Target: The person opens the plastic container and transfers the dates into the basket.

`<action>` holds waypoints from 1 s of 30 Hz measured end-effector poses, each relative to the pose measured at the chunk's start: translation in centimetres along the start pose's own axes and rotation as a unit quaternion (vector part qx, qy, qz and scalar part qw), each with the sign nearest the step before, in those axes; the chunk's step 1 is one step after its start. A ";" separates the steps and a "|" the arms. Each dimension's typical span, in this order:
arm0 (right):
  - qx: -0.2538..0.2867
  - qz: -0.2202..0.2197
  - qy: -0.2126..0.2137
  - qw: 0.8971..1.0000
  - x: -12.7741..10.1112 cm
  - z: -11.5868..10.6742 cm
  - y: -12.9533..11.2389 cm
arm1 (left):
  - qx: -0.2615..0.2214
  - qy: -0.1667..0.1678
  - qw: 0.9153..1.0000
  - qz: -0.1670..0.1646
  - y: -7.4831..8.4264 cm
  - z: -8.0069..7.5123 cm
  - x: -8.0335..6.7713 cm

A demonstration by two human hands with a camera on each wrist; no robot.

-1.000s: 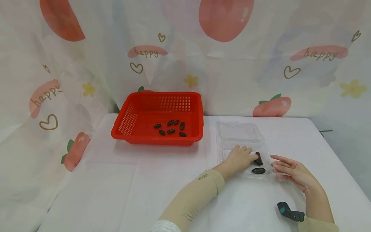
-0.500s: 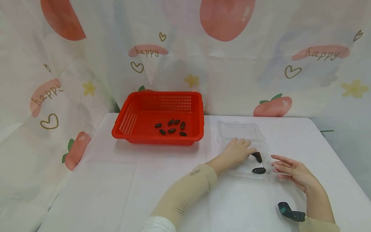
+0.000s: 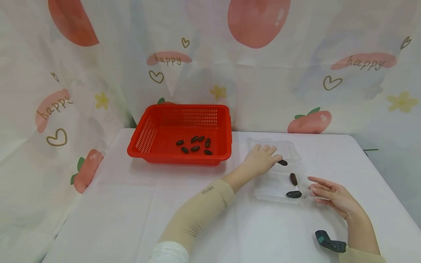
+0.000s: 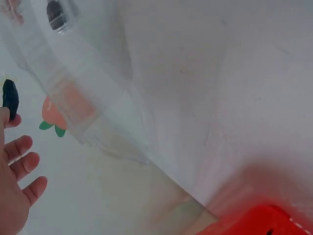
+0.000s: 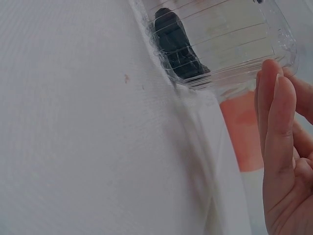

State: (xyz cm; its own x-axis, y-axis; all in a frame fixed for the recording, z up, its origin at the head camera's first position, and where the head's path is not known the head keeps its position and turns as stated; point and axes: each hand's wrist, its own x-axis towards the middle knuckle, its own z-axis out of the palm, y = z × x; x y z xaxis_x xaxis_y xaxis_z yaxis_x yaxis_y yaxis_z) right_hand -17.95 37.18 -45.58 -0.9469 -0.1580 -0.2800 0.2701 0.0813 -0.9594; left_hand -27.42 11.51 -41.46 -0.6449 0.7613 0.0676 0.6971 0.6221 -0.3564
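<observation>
Left hand point(image 3: 261, 160) raised over the open lid of the clear plastic clamshell box point(image 3: 263, 190), pinching one small dark oval date point(image 3: 282, 163) between thumb and index fingers point(image 4: 13, 120); remaining fingers loosely spread. Held date clear of the box floor, above the hinge area between lid and tray. Two more dark oval dates point(image 3: 293, 179) lying in the tray half of the box, one upright-oriented, one crosswise near the front wall. Right hand point(image 3: 330, 195) resting on the white cloth-covered counter point(image 3: 131, 204) just beside the right wall of the box, fingers point(image 5: 276, 122) straight and released, tips touching or nearly touching the plastic; holding nothing. Red perforated plastic basket point(image 3: 144, 138) standing well apart at the counter's left rear, containing six dark dates point(image 3: 194, 148). Small black and teal device point(image 3: 329, 241) lying near the right wrist.
</observation>
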 end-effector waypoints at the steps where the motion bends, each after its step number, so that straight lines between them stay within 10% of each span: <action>1: 0.001 -0.001 -0.001 1.000 0.0 0.0 0.0 | -0.002 -0.002 1.000 -0.004 -0.3 -0.2 -0.1; 30: 0.003 -0.002 0.003 1.000 -0.1 0.1 -0.1 | -0.058 0.086 0.975 -0.197 -12.0 0.1 -7.0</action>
State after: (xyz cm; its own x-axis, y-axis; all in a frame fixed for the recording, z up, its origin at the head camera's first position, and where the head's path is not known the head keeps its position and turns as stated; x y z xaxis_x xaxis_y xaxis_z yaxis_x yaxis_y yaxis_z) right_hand -17.81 37.07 -45.47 -0.9493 -0.1518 -0.2753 0.2669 0.0740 -0.9609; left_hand -31.26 -1.31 -37.78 -0.8152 0.4715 0.3363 0.4421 0.8817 -0.1647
